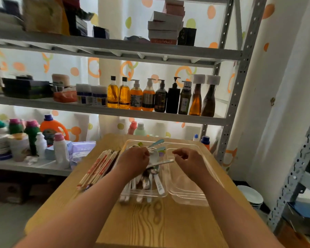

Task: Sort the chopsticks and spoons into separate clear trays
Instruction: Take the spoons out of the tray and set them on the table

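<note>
Left of the spoon tray (127, 143), just beside its wall, chopsticks (98, 169) lie bundled, long axis running away from the person, nearest the left hand (134, 161), which curls over the spoons (148, 183), grip unclear; right hand (188, 161) hangs loosely curled, apparently empty, right of that tray.

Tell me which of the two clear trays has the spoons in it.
The left tray, under the left hand: the spoons lie piled in it. The right tray beside it shows no cutlery.
</note>
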A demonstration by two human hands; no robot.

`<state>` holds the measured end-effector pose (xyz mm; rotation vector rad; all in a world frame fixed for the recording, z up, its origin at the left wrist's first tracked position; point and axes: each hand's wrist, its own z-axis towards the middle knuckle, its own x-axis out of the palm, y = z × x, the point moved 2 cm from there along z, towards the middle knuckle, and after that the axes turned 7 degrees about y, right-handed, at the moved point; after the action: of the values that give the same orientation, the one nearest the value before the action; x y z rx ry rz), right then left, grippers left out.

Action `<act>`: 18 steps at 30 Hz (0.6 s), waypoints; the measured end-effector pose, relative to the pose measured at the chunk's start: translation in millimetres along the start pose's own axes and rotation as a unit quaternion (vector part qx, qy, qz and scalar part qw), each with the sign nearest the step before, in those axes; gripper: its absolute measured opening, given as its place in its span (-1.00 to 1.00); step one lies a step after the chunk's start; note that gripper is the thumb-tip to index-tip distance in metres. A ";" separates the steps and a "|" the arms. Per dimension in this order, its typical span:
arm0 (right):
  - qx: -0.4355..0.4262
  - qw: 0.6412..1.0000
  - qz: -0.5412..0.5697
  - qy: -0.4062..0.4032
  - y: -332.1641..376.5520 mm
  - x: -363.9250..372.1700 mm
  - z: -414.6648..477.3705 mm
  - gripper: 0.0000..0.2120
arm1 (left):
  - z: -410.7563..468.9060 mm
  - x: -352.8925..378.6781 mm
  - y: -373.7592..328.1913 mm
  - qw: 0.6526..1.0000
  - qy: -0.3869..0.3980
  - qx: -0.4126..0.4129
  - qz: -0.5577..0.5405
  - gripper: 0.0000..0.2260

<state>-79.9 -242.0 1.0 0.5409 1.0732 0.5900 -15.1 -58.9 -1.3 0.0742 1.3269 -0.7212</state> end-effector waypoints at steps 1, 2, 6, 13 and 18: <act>-0.006 1.000 -0.003 0.006 6.5 5.3 1.0 -0.79 | -2.8 -1.0 6.1 1.000 -0.002 -0.007 0.003 -0.79; -0.011 1.000 -0.011 0.013 13.2 10.1 1.8 -0.80 | -5.0 -2.1 10.9 1.000 -0.007 -0.011 0.002 -0.79; -0.039 0.996 -0.054 0.061 35.2 32.8 4.4 -0.83 | -10.4 -4.2 23.5 0.999 -0.024 -0.015 -0.020 -0.80; -0.033 0.985 -0.097 0.140 57.2 78.6 2.3 -0.82 | -6.9 6.8 32.6 0.998 -0.034 -0.019 -0.051 -0.81; 0.018 0.977 -0.129 0.167 65.3 103.9 0.3 -0.78 | -5.8 9.9 42.0 0.994 -0.030 -0.055 -0.090 -0.77</act>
<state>-54.4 -124.2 -22.3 0.3310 1.4494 0.4400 2.3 -27.7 -26.3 -0.1553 1.3246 -0.7946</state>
